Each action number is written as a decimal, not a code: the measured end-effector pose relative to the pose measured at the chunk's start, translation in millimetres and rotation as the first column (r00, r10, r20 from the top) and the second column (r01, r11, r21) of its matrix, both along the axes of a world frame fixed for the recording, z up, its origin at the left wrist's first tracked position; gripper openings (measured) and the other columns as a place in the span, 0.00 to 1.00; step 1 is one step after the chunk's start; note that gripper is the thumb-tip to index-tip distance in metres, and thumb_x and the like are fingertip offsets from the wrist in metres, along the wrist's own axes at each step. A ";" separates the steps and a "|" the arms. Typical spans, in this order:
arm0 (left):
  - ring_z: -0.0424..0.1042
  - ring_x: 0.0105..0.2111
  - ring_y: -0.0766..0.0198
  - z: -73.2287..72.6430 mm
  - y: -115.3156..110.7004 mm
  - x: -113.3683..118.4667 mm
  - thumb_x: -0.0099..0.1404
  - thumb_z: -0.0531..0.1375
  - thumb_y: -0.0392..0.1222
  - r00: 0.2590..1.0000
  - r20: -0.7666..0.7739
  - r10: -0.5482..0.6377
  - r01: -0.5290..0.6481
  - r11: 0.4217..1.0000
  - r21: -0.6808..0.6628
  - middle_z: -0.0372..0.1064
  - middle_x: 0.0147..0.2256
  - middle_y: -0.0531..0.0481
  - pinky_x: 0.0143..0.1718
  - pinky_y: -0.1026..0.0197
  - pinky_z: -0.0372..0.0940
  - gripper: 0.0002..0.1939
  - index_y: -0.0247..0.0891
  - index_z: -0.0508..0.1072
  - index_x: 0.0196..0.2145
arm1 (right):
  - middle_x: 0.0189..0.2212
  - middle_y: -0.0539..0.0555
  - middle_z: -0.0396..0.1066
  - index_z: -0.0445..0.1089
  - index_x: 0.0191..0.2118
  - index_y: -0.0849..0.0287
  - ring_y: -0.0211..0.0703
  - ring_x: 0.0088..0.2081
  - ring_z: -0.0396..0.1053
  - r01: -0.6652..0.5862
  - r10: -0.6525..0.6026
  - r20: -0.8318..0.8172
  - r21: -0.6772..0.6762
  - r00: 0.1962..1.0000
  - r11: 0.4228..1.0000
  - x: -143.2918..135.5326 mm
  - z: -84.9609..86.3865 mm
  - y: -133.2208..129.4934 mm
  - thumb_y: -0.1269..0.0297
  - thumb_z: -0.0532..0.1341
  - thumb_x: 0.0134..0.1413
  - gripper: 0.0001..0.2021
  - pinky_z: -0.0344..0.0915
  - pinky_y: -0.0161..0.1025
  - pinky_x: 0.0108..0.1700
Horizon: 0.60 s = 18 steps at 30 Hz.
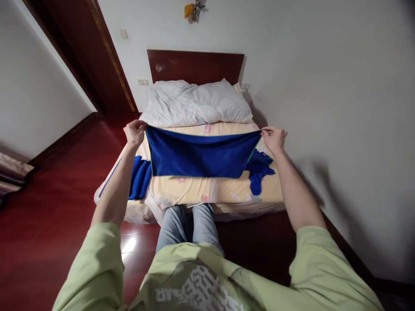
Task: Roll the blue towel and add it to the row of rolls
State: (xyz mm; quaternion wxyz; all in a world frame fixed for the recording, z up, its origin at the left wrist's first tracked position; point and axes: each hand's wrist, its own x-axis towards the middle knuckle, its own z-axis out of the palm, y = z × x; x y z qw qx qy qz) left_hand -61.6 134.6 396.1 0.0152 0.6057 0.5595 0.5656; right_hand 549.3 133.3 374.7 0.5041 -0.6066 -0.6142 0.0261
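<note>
A blue towel with a thin light-coloured edge hangs stretched between my hands above the bed. My left hand is closed on its upper left corner, and my right hand pinches the upper right corner. The towel's top edge sags slightly in the middle. Beside my left forearm, several folded blue towels lie in a row on the bed. A crumpled blue cloth rests on the mattress at the right, partly hidden behind the held towel.
The bed has a pale yellow patterned sheet. At its head lie a white quilt or pillow heap and a dark wooden headboard. A white wall runs close on the right. Dark red floor extends to the left.
</note>
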 end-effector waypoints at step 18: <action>0.79 0.39 0.54 -253.0 -171.3 -3.5 0.62 0.59 0.51 0.967 0.113 0.228 -0.155 0.880 -0.449 0.80 0.37 0.43 0.47 0.55 0.72 0.18 0.35 0.81 0.39 | 0.28 0.59 0.79 0.77 0.29 0.64 0.50 0.34 0.78 0.174 -0.304 -0.654 -0.257 0.693 0.951 -44.1 -260.7 -113.9 0.58 0.70 0.38 0.13 0.78 0.47 0.42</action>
